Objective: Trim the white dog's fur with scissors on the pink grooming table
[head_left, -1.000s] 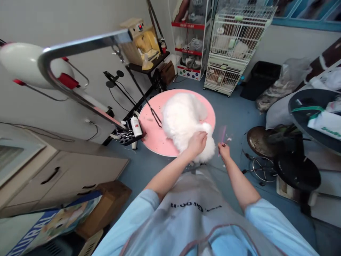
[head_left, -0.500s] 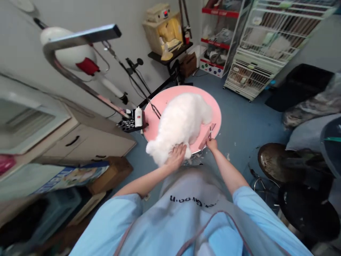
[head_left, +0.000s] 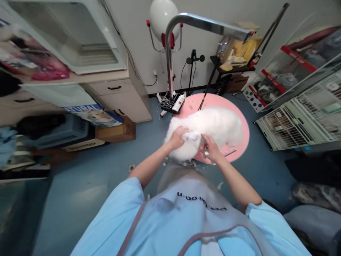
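Note:
A fluffy white dog (head_left: 218, 124) is on a round pink table (head_left: 241, 117), its head end nearest me. My left hand (head_left: 177, 138) is closed at the dog's head, with its fingers gripping the edge of what looks like an ear (head_left: 191, 136). Its paler, greyish inner side faces up. Close by on the right, my right hand (head_left: 211, 148) has its fingers curled around a small dark metallic tool, mostly hidden by the hand. A flat purple-edged strip, perhaps a comb (head_left: 230, 152), lies on the table right of that hand.
A metal grooming arm (head_left: 170, 64) rises behind the table. A black tool holder (head_left: 166, 105) with scissors and a white bottle (head_left: 178, 103) sits at the table's left edge. Wire cages (head_left: 282, 124) stand right; a cabinet (head_left: 119, 92) stands left. White hair clumps (head_left: 189, 163) lie below.
My view has swung left. My right hand has come up from the tabletop to the dog's head, bringing the tool. My left hand has gone from lying on the fur to gripping the ear.

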The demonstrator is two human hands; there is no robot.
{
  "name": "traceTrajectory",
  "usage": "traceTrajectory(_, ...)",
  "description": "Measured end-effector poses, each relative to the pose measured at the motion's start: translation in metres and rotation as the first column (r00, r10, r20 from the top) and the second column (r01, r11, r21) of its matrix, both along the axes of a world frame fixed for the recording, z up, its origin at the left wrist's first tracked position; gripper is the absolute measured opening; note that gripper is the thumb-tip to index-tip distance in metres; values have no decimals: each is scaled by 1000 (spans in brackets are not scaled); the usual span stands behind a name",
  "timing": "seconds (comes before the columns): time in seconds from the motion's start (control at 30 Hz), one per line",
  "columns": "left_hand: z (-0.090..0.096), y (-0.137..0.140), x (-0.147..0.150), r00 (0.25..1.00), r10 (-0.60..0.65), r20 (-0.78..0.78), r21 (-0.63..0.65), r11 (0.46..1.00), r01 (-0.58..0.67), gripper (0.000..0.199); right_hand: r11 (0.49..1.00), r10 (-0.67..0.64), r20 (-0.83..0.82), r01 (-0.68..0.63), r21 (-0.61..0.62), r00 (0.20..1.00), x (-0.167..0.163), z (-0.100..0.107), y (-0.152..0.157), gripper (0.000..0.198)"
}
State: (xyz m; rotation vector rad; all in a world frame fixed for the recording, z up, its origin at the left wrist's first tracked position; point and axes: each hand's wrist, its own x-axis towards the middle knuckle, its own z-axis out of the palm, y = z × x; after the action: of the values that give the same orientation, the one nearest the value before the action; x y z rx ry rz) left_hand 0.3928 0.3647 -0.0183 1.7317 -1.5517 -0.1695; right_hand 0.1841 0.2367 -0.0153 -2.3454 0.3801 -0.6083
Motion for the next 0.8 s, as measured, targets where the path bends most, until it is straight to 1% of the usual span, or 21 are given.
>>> traceTrajectory(0.07, 5, -3, 3, 994, -76, -80, -27, 997, 74, 26, 987, 137, -44, -140, -83, 990, 18, 32, -6, 47)
traceTrajectory(0.1, 8, -5, 3, 986, -122, -110, -37, 992, 118, 25, 977, 181, -71, -188, -97, 981, 25, 47, -8, 46)
traceTrajectory(0.2, 19, -11, -2, 957, -230, -175, -61, 973, 222, 25, 962, 250, -165, -265, -70, 954, 37, 85, -13, 36)
traceTrajectory(0.27, 25, -16, -8, 940, -274, -205, -63, 962, 266, 22, 956, 275, -235, -292, -40, 932, 41, 102, -15, 21)
traceTrajectory(0.33, 32, -18, -13, 927, -297, -230, -39, 954, 296, 20, 949, 295, -316, -314, -13, 902, 45, 112, -18, 8)
traceTrajectory(0.37, 35, -16, -16, 927, -287, -240, -15, 956, 292, 19, 948, 300, -359, -319, 6, 884, 47, 115, -20, 4)
traceTrajectory(0.4, 38, -13, -21, 939, -236, -251, 4, 970, 245, 20, 949, 300, -399, -315, 30, 866, 49, 117, -22, 4)
traceTrajectory(0.43, 42, -8, -29, 954, -131, -268, 3, 991, 137, 21, 953, 294, -431, -298, 61, 853, 51, 119, -25, 5)
traceTrajectory(0.47, 46, -3, -40, 957, 8, -291, -19, 1000, -14, 23, 958, 284, -452, -271, 95, 846, 53, 121, -29, 9)
traceTrajectory(0.5, 51, 1, -54, 927, 179, -330, -67, 975, -212, 27, 961, 276, -462, -242, 132, 843, 54, 123, -34, 13)
traceTrajectory(0.53, 56, 3, -71, 861, 329, -388, -137, 903, -406, 34, 960, 277, -466, -220, 172, 841, 55, 126, -38, 17)
traceTrajectory(0.57, 61, 1, -91, 816, 382, -434, -192, 845, -498, 51, 954, 287, -470, -209, 213, 835, 54, 129, -43, 20)
traceTrajectory(0.6, 67, -5, -111, 802, 380, -461, -213, 830, -515, 77, 945, 309, -479, -210, 249, 822, 52, 132, -49, 23)
traceTrajectory(0.63, 72, -14, -131, 787, 379, -486, -176, 840, -513, 100, 934, 338, -492, -224, 277, 803, 49, 135, -55, 24)
traceTrajectory(0.67, 77, -27, -148, 772, 396, -497, -93, 860, -501, 114, 922, 370, -505, -243, 300, 780, 45, 137, -61, 24)
traceTrajectory(0.7, 80, -41, -162, 752, 434, -495, -15, 862, -507, 114, 911, 400, -518, -263, 319, 756, 40, 139, -67, 24)
traceTrajectory(0.73, 81, -55, -173, 734, 478, -482, 38, 849, -527, 101, 900, 425, -527, -282, 332, 736, 35, 140, -74, 25)
traceTrajectory(0.77, 81, -66, -180, 721, 518, -459, 73, 831, -551, 81, 891, 445, -530, -299, 342, 722, 29, 140, -80, 27)
traceTrajectory(0.8, 78, -75, -183, 724, 543, -426, 88, 821, -564, 60, 883, 462, -529, -312, 351, 712, 23, 139, -87, 29)
